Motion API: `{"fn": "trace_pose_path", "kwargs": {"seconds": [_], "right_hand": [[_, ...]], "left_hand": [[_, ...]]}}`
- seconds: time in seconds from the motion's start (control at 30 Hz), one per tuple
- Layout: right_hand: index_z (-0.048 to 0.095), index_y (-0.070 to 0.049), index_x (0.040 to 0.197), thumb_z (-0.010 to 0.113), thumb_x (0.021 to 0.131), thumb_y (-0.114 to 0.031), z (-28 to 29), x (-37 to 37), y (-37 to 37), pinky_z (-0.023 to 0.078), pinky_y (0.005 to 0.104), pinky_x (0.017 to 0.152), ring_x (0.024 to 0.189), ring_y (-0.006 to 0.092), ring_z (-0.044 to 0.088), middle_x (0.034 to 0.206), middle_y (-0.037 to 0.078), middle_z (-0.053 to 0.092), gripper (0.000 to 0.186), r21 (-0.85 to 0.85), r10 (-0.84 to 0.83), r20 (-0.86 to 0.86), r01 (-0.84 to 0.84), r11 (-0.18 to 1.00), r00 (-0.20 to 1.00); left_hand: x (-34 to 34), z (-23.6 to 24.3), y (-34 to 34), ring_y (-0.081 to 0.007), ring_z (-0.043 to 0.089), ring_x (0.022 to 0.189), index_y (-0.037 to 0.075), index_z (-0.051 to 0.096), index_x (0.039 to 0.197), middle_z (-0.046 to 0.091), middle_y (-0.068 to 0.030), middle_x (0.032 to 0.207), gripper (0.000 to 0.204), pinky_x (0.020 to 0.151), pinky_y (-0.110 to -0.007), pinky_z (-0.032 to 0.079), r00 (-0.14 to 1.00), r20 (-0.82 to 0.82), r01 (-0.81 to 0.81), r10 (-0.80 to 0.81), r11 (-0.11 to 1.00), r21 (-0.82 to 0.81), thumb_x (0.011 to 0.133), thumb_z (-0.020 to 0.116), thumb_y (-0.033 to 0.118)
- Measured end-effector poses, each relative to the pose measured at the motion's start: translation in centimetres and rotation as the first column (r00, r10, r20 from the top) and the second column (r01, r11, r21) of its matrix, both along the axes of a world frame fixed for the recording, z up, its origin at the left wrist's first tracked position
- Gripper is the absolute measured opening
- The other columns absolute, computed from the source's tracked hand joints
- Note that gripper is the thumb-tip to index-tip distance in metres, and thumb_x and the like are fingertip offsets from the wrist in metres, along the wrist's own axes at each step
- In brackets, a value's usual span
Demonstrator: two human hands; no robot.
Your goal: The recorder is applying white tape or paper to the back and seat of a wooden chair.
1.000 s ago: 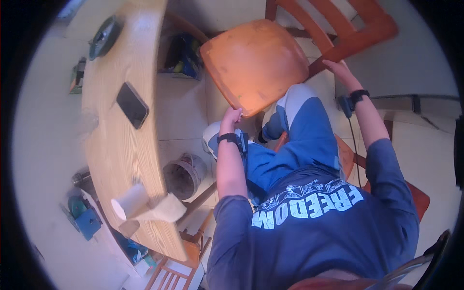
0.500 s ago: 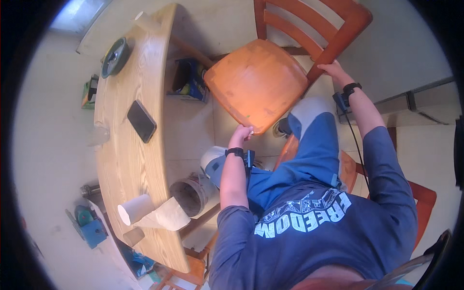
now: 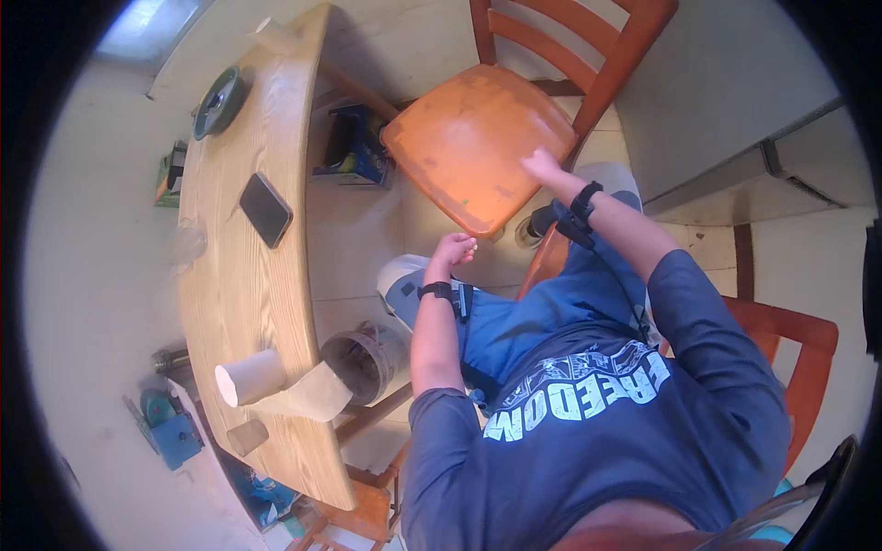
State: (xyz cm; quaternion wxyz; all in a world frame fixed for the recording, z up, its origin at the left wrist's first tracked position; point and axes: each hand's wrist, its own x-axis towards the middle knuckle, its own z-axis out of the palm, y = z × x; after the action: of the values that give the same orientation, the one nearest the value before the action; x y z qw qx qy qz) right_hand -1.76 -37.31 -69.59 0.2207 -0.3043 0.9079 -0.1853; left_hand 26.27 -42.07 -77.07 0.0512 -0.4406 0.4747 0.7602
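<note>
Indoors, scuffed chair [image 3: 473, 138], table [image 3: 243, 303], tiled floor [image 3: 354, 262]

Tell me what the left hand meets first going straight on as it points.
The left hand would probably meet the orange chair seat, near its front corner; whether they already touch is unclear.

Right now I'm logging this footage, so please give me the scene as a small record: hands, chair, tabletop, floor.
Left hand: partly curled, at the near corner of the orange wooden chair; contact unclear
Right hand: over the right side of its seat; contact unclear
Chair: slatted back, seat worn in patches
Tabletop: smartphone, dark green bowl, white paper roll with a loose end past the edge
Floor: bucket, open blue box
</note>
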Motion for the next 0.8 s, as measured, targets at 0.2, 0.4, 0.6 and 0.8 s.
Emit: {"fn": "trace_pose_path", "kwargs": {"seconds": [0.2, 0.4, 0.6, 0.8], "right_hand": [[0.059, 0.001, 0.102, 0.058, 0.072, -0.024, 0.9, 5.4, 0.9, 0.044, 0.0413, 0.087, 0.102, 0.0352, 0.055, 0.105, 0.023, 0.059, 0.039, 0.060, 0.458, -0.093, -0.454, 0.889, 0.884], [0.054, -0.003, 0.110, 0.060, 0.072, -0.027, 1.6, 5.0, 3.2, 0.035, 0.0442, 0.097, 0.120, 0.0372, 0.039, 0.127, 0.024, 0.043, 0.045, 0.104, 0.633, -0.108, -0.625, 0.774, 0.767], [0.038, 0.000, 0.126, 0.069, 0.068, -0.033, 0.3, 4.2, 4.2, 0.027, 0.0468, 0.104, 0.129, 0.0393, 0.025, 0.135, 0.027, 0.029, 0.073, 0.199, 0.674, -0.217, -0.644, 0.739, 0.707], [0.040, 0.001, 0.124, 0.077, 0.060, -0.031, 0.0, 3.9, 4.3, 0.025, 0.0468, 0.104, 0.127, 0.0409, 0.026, 0.133, 0.028, 0.031, 0.081, 0.208, 0.698, -0.213, -0.666, 0.716, 0.684]], "left_hand": [[3.1, -0.3, 1.5, -0.0096, 0.059, 0.061, 0.002, 0.060, 0.095, 0.061, -0.0038, 0.076, 0.015, 0.054, -0.020, 0.052, 0.974, -0.081, -0.213, 0.212, 0.977, -0.010, 0.084, 0.060, 0.011], [5.3, 0.6, 2.1, -0.0121, 0.060, 0.066, 0.000, 0.060, 0.095, 0.062, -0.0060, 0.079, 0.018, 0.059, -0.024, 0.051, 0.924, -0.175, -0.369, 0.339, 0.911, -0.184, 0.081, 0.063, 0.011], [1.7, 3.5, 2.1, -0.0178, 0.060, 0.066, 0.003, 0.063, 0.090, 0.062, -0.0073, 0.079, 0.017, 0.064, -0.030, 0.050, 0.939, -0.117, -0.302, 0.323, 0.616, -0.728, 0.079, 0.065, 0.015], [-3.1, 5.9, -0.5, -0.0229, 0.060, 0.069, 0.005, 0.066, 0.083, 0.060, -0.0101, 0.078, 0.018, 0.065, -0.033, 0.048, 0.980, -0.012, -0.099, 0.200, 0.427, -0.899, 0.074, 0.069, 0.020]]}}
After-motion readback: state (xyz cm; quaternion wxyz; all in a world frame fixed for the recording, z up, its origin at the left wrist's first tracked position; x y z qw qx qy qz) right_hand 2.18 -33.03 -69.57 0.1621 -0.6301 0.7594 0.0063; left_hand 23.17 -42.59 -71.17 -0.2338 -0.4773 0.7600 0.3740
